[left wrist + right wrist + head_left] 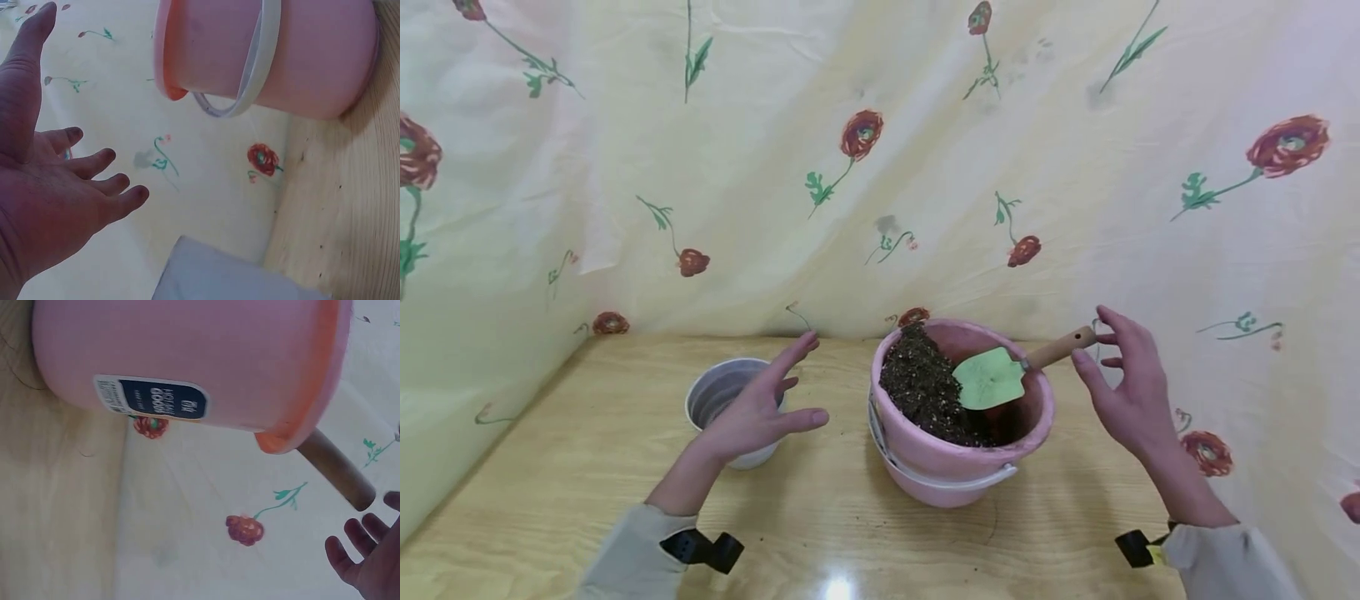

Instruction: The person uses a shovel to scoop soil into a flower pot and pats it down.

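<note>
Dark potting soil (921, 383) is heaped along the left side of a pink bucket (936, 454). A small trowel with a light green blade (992, 379) leans on the bucket's right rim, its wooden handle (340, 470) sticking out past the edge. Close to the handle's end is my right hand (1131, 383), fingers spread and loosely bent; in the right wrist view a gap separates them. My left hand (760, 412) hovers over a grey-white pot (733, 371), its fingers extended and holding nothing. The pot's near right side is partly hidden behind that hand.
A wooden table (820, 533) carries both containers, with a few dark crumbs scattered on it. Floral cloth (760, 167) hangs behind and at both sides. The bucket's white carrying handle (265, 56) hangs down along its front.
</note>
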`<state>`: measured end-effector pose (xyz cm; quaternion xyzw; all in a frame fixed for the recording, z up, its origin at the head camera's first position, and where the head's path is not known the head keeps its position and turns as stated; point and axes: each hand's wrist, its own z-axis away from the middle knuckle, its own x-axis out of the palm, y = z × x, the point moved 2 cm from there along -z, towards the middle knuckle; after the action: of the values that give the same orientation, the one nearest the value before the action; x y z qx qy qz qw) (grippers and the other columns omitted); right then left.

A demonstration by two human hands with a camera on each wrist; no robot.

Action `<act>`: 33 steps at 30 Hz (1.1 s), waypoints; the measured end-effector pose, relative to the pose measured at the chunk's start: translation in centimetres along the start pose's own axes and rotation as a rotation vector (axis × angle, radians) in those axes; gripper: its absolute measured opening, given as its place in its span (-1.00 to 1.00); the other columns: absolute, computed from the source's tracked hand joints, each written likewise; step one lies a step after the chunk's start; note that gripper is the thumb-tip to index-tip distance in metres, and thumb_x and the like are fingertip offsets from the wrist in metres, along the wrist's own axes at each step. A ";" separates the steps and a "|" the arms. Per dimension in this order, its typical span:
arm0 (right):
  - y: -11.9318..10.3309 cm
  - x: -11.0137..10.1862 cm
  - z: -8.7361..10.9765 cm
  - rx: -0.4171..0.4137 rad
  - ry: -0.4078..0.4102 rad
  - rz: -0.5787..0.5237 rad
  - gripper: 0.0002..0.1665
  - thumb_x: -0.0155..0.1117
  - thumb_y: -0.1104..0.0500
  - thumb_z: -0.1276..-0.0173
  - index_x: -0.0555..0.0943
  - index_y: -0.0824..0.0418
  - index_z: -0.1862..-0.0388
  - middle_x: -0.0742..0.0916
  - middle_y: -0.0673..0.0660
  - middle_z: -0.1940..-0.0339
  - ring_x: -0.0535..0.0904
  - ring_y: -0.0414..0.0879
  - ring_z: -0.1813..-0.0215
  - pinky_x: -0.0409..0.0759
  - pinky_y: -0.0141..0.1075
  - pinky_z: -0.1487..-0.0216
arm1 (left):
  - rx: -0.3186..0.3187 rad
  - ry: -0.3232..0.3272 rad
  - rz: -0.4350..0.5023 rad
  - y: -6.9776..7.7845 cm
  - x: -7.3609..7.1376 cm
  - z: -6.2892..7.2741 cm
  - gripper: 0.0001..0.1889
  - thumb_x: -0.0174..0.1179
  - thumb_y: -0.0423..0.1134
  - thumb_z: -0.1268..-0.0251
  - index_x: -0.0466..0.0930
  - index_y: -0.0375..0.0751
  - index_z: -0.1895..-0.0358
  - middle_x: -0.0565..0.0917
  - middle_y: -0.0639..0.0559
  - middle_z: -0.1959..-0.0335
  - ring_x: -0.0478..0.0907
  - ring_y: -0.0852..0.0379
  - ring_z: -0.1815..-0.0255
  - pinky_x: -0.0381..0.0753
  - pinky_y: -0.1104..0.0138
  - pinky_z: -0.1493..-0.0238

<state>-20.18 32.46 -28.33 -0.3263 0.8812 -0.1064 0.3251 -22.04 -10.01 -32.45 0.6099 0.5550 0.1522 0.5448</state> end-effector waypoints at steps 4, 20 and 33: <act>-0.7 0.1 -1.8 -0.127 -0.134 0.102 -0.24 0.46 0.22 -0.11 0.45 0.22 -0.33 0.57 0.34 -0.16 0.41 0.25 -0.15 0.40 -0.09 -0.04 | -0.022 0.018 0.006 -0.2 1.3 -1.4 -0.03 0.39 -0.11 -0.16 -0.07 0.02 -0.55 0.05 0.06 -0.54 -0.04 0.05 -0.53 0.12 -0.08 -0.41; -3.6 1.2 -5.8 -0.127 -0.830 0.503 -0.46 0.38 -0.05 -0.17 0.63 0.09 -0.13 0.72 0.12 0.04 0.63 0.13 0.03 0.61 -0.02 0.33 | -0.064 0.037 0.001 -0.5 7.5 -5.6 0.17 0.47 0.06 0.02 -0.27 0.32 -0.54 -0.09 0.18 -0.55 -0.16 0.05 -0.54 -0.04 -0.08 -0.45; -3.6 2.1 -6.1 -0.156 -0.927 0.480 -0.80 0.40 0.15 -0.13 0.76 -0.08 0.23 0.75 -0.14 0.33 0.63 -0.17 0.34 0.50 -0.20 0.51 | -0.046 -0.013 -0.069 -0.4 8.5 -6.9 0.31 0.52 0.11 0.17 -0.35 0.24 -0.55 -0.16 0.06 -0.57 -0.14 0.04 -0.54 0.01 -0.07 -0.43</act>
<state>-23.50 28.21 -23.25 -0.1513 0.7002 0.1924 0.6706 -24.88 0.48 -33.85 0.5788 0.5686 0.1420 0.5671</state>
